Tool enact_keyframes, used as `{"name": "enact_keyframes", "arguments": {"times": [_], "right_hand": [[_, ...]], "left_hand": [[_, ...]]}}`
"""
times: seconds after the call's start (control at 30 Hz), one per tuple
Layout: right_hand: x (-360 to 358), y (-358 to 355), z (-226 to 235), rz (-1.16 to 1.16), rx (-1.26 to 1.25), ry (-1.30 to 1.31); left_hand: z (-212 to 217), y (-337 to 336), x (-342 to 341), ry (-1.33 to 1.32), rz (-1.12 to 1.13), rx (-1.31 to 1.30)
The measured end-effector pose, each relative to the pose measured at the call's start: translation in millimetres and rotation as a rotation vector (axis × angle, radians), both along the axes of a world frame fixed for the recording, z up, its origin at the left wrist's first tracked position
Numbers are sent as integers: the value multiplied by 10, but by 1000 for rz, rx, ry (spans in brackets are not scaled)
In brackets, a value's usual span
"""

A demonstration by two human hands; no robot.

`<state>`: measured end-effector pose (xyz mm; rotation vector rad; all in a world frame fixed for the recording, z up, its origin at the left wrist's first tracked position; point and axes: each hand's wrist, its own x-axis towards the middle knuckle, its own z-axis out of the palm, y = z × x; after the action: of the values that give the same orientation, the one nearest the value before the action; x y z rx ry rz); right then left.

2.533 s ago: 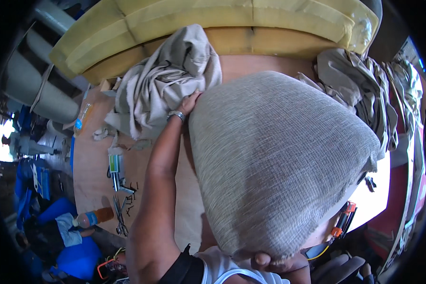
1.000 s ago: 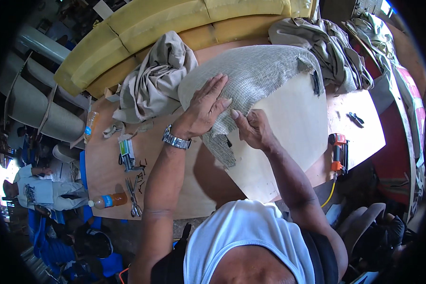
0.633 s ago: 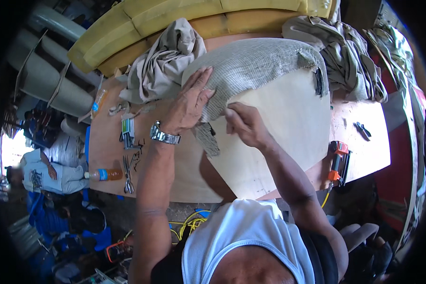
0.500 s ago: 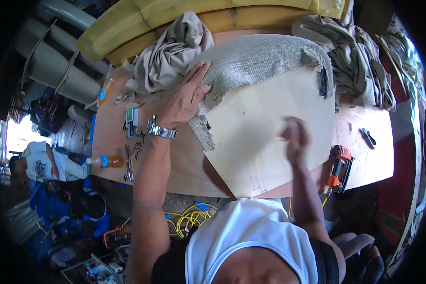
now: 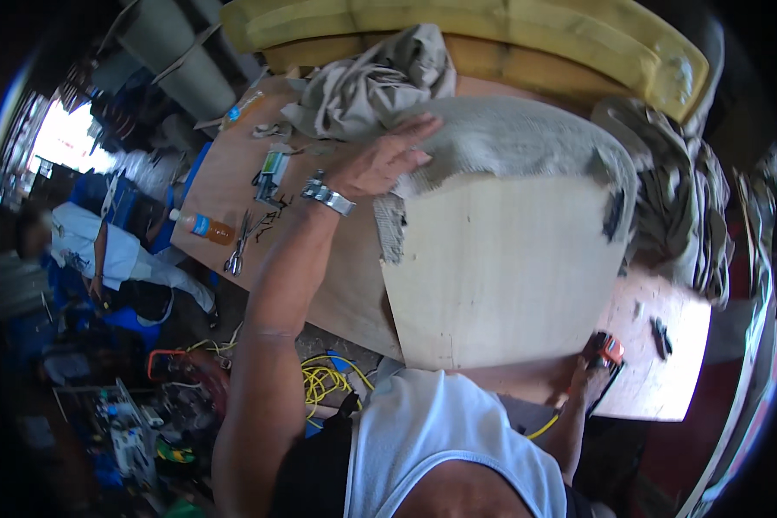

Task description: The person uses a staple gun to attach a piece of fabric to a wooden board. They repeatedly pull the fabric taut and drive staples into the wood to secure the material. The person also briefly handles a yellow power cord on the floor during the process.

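The right hand [image 5: 589, 373] has dropped from the board [image 5: 509, 268] to grip the orange tool [image 5: 610, 350], while the open left hand [image 5: 380, 160] pins fabric [image 5: 509, 138] flat.

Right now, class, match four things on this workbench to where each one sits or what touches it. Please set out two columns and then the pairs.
1 left hand
2 right hand
3 bottle
4 wooden panel

A near the bench's left edge
B on the grey fabric
C at the orange tool
D bare, fabric wrapped over its far edge

Pairs: 1-B, 2-C, 3-A, 4-D
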<state>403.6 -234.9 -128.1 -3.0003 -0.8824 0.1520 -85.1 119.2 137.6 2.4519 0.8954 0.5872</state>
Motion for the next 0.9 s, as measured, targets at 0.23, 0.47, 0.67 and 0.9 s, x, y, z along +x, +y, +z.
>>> {"name": "enact_keyframes", "arguments": {"times": [0.23, 0.47, 0.67, 0.9], "right_hand": [[306, -28, -199, 60, 218, 232], [6, -313, 796, -117, 762, 845], [-1699, 501, 2334, 297, 890, 974], [-2492, 1535, 2868, 903, 579, 789]], "left_hand": [[42, -41, 45, -130, -13, 29], [0, -48, 62, -109, 3, 152], [28, -44, 12, -81, 34, 141], [-31, -41, 20, -60, 37, 144]]}}
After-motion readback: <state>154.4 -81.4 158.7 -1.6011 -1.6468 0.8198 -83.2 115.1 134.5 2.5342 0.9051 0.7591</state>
